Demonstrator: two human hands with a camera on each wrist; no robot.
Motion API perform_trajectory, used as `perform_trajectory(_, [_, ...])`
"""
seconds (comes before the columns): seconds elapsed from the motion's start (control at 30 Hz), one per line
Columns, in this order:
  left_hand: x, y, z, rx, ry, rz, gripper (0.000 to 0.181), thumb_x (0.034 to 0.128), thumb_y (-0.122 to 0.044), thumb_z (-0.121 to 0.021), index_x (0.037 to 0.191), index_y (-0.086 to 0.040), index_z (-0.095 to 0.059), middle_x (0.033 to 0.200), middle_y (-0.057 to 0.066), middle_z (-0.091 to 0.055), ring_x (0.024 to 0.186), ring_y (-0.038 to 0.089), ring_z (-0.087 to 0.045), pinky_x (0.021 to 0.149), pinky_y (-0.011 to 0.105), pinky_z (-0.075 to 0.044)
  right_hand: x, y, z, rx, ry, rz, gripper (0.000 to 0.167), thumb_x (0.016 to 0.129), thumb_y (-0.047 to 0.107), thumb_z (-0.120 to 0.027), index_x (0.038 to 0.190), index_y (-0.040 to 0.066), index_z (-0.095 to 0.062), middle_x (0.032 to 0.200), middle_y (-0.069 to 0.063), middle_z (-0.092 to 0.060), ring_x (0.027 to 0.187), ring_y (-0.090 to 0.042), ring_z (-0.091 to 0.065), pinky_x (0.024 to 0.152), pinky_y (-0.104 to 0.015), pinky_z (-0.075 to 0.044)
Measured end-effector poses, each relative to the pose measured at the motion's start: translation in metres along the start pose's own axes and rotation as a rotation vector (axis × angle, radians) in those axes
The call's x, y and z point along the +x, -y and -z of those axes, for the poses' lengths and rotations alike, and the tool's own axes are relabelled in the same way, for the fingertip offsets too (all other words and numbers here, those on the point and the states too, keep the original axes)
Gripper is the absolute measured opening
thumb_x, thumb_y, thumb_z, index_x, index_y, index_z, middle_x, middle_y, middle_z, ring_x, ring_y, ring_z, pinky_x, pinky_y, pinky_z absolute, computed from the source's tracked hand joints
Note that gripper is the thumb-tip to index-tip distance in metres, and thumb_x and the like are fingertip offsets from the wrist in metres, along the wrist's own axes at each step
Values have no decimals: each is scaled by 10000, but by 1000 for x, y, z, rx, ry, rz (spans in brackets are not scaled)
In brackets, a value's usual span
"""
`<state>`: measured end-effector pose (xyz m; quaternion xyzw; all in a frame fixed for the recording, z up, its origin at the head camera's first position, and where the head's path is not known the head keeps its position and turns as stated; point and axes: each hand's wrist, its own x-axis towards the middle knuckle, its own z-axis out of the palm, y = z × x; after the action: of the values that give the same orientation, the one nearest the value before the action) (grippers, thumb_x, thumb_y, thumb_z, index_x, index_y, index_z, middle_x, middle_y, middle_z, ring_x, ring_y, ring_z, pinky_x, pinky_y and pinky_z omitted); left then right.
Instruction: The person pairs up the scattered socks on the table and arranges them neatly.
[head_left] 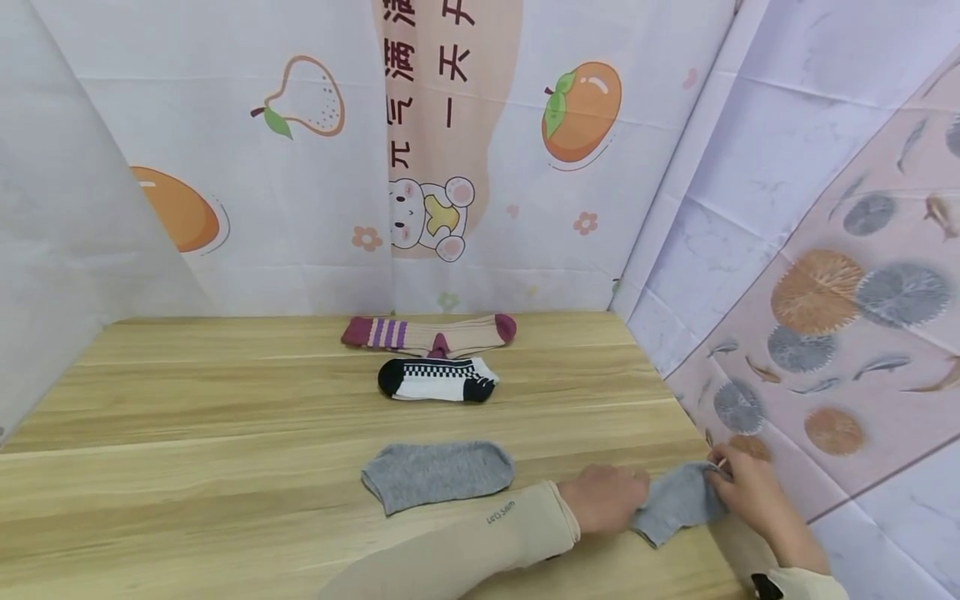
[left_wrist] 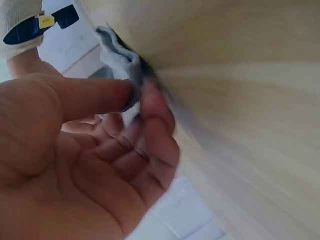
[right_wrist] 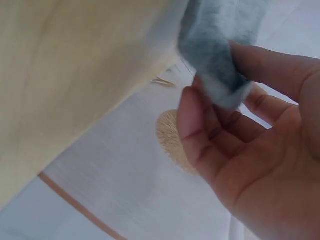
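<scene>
A grey sock (head_left: 678,502) lies at the table's right edge, held between both hands. My left hand (head_left: 606,498) pinches its left end between thumb and forefinger, as the left wrist view shows with the sock's edge (left_wrist: 120,59) bunched at the fingertips. On the far side, my right hand (head_left: 753,492) pinches the other end; in the right wrist view the sock (right_wrist: 220,55) hangs between thumb and fingers, slightly raised from the wood. A second grey sock (head_left: 438,475) lies flat to the left, above my left forearm.
Farther back lie a black-and-white checkered sock (head_left: 437,380) and a striped sock with maroon ends (head_left: 465,333). They rest on the wooden table (head_left: 187,417). A printed curtain (head_left: 315,208) stands behind, and another patterned sheet (head_left: 855,417) borders the right edge.
</scene>
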<state>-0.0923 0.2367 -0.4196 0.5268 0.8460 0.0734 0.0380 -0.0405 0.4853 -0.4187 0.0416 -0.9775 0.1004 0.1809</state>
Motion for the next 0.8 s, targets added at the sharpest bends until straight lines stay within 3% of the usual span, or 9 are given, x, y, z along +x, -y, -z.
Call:
perform_trajectory(0.1, [-6,13,2,-51,-13,-37,210,891,-84,-716,1013,-194,-585,821,-126,-543,617,0,-461,514,120,-404,2,3,2,-10,-86,33,256,668,-44,-822,763,78,-618,700,13,-582,621,-191,-543,564,-382,-432])
perform_trajectory(0.17, [-11,24,4,-86,-19,-51,236,874,-92,-740,1014,-189,-577,817,-118,-548,648,4,-484,552,121,-419,4,7,4,-4,-103,43,232,679,-37,-832,781,61,-648,720,-4,-614,651,-220,-568,584,-390,-449])
perform_trajectory(0.37, [-34,67,15,-195,-60,-76,218,870,-37,-684,955,-139,-511,740,-57,-508,656,72,-508,565,173,-419,13,28,11,81,12,3,122,830,81,-792,832,110,-674,606,99,-496,530,-27,-399,501,-260,-351])
perform_trajectory(0.5, [-56,98,25,-290,-48,-38,203,879,18,-624,931,-128,-492,739,-47,-495,670,85,-484,598,168,-412,22,45,9,155,48,-5,117,863,114,-773,840,144,-662,588,128,-444,503,8,-347,489,-240,-335])
perform_trajectory(0.7, [-94,134,39,-346,-44,-3,184,906,24,-597,942,-129,-502,783,-53,-477,719,73,-454,658,186,-407,34,76,-5,206,-7,122,184,825,91,-802,812,176,-640,569,179,-386,487,37,-332,502,-235,-330])
perform_trajectory(0.8, [-116,147,47,-381,-37,12,177,918,34,-573,945,-124,-499,753,-55,-445,670,63,-426,625,197,-397,40,95,-11,243,-8,169,191,830,82,-797,830,183,-635,580,187,-370,497,45,-325,481,-221,-332])
